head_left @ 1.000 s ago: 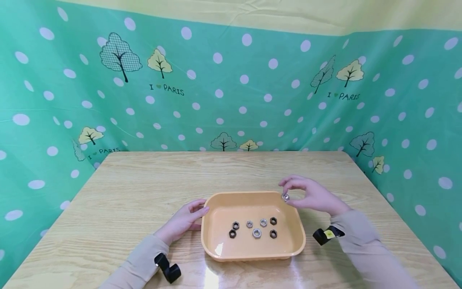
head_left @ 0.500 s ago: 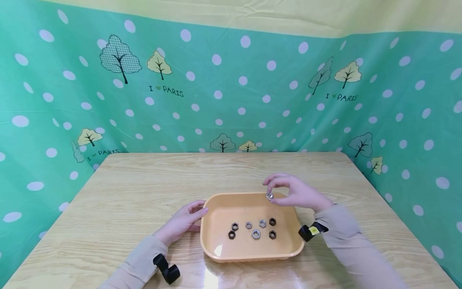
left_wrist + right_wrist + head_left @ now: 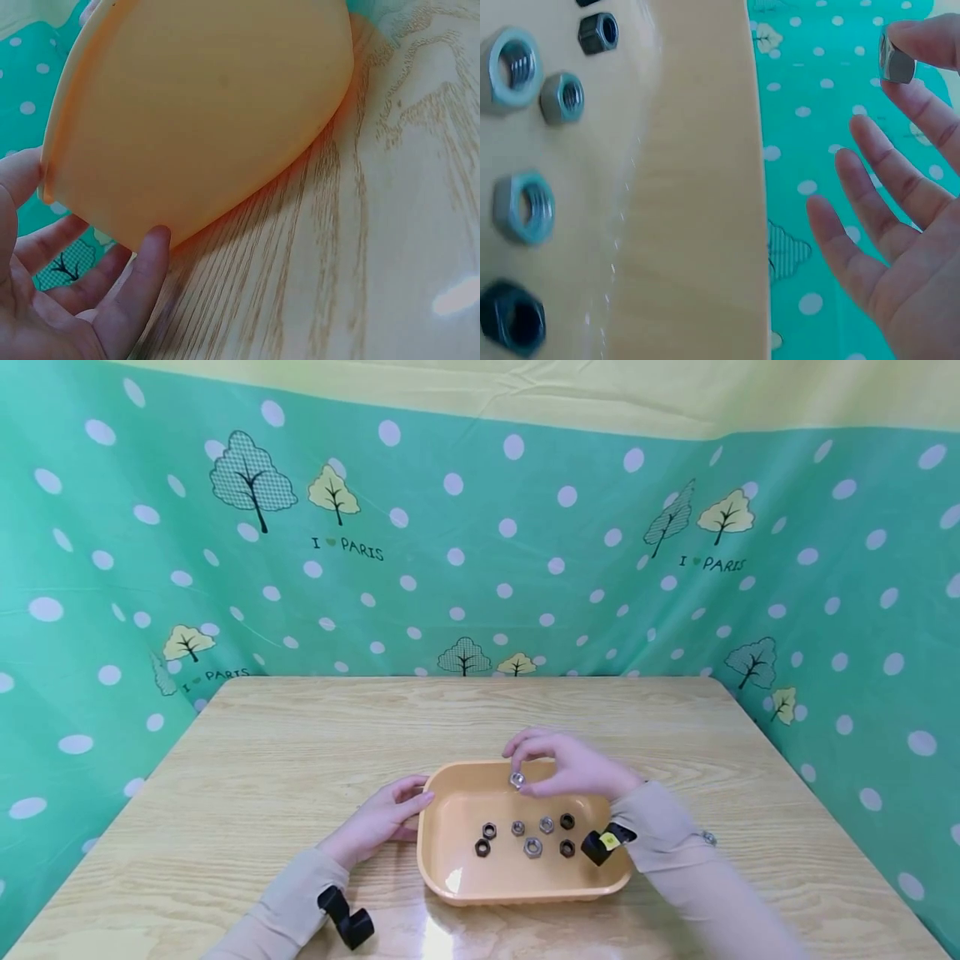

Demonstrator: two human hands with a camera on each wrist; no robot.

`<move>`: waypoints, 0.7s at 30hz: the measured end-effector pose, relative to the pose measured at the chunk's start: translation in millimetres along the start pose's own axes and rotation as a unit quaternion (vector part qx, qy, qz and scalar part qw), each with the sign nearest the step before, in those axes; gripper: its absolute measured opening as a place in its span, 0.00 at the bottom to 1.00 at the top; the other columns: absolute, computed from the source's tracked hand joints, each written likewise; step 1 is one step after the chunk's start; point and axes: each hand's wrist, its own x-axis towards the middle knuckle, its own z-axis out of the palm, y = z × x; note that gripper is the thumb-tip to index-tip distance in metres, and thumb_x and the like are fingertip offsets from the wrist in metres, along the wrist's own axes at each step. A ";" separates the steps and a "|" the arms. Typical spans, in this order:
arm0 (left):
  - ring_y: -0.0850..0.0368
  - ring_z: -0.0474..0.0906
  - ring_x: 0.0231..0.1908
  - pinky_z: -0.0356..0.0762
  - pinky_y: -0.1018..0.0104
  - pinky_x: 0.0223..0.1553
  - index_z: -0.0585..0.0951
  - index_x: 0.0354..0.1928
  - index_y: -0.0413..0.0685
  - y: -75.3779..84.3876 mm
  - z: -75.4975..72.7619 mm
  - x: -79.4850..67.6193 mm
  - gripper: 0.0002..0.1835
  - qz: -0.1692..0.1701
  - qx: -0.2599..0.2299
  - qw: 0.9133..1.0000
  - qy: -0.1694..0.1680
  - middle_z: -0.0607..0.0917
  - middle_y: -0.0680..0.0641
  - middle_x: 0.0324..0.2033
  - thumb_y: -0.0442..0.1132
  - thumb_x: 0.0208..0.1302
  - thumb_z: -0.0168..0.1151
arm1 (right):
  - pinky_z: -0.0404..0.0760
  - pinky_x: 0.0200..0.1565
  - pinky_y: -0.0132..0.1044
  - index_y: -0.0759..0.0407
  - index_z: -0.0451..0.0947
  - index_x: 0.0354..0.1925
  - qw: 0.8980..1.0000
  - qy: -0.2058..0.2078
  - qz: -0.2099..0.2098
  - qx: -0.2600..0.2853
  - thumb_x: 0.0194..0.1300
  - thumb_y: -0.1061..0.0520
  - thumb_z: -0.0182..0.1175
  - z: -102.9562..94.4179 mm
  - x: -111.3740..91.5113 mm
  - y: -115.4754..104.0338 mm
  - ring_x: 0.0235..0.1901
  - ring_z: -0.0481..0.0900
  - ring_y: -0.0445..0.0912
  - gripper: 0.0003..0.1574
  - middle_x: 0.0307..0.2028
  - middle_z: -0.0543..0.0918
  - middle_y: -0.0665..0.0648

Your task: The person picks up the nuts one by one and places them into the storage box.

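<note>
Between thumb and index finger, my right hand (image 3: 573,767) pinches a silver hex nut (image 3: 517,780) above the back part of the orange-tan plastic tray (image 3: 525,895). In the right wrist view the pinched nut (image 3: 897,58) is seen from its side, the other fingers spread. At the tray's left end, my left hand (image 3: 384,814) holds the rim with its thumb, its fingers against the outer wall (image 3: 210,112). Inside the tray lie silver nuts, among them a larger one (image 3: 533,847), with dark nuts to their left (image 3: 482,847) and right (image 3: 567,848).
Another silver nut (image 3: 708,837) lies on the wooden table (image 3: 337,718) right of the tray, partly behind the right sleeve. A green dotted curtain (image 3: 420,568) hangs around the table's back and sides. Each wrist wears a black camera mount.
My right hand has moved left with the pinched nut, from the tray's back right corner to over its back middle. A nut on the table right of the sleeve shows now. The left hand stays put.
</note>
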 end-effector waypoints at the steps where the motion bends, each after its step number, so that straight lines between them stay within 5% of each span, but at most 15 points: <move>1: 0.51 0.78 0.49 0.82 0.53 0.47 0.59 0.67 0.31 0.3 0.0 0.1 0.32 0.000 0.000 1.000 0.000 0.68 0.29 0.60 0.46 0.70 0.53 | 0.71 0.61 0.51 0.49 0.78 0.33 1.000 -0.004 -0.002 0.001 0.52 0.61 0.67 2.2 2.1 -0.3 0.56 0.72 0.50 0.10 0.53 0.78 0.59; 21: 0.48 0.77 0.52 0.82 0.52 0.47 0.58 0.67 0.30 -3.0 -1.6 1.1 0.34 0.001 0.001 1.000 0.011 0.66 0.28 0.60 0.46 0.69 0.53 | 0.74 0.59 0.42 0.52 0.79 0.34 0.997 -0.069 -0.017 0.037 0.53 0.60 0.66 43.2 27.0 4.8 0.54 0.73 0.45 0.08 0.52 0.78 0.59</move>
